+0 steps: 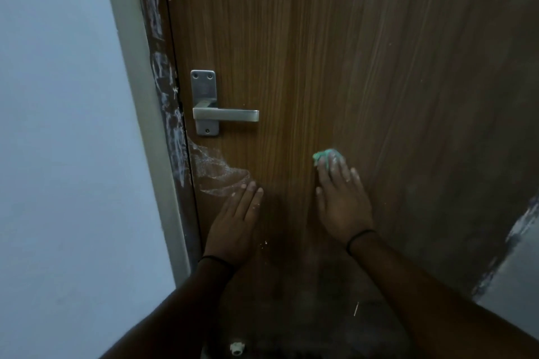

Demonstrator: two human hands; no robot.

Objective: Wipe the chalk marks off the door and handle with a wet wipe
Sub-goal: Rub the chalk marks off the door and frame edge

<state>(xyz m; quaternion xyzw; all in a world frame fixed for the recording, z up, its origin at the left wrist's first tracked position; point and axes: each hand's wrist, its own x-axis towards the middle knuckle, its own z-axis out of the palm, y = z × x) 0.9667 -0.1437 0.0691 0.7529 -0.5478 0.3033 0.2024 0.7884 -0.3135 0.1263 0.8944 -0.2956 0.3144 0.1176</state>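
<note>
Door [335, 52] wood-grain, matt; handle [226, 115] brushed metal; wipe [326, 154] soft green cloth.

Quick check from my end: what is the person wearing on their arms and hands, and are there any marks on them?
Both forearms are bare, with no sleeves in view and no gloves. The left hand has a thin dark band round its wrist, and the right hand has a similar thin dark band. The right hand's fingertips carry pale chalky smears; the left fingertips look faintly dusted too.

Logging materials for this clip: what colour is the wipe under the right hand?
Green, a mint shade; the wet wipe shows in the head view.
</note>
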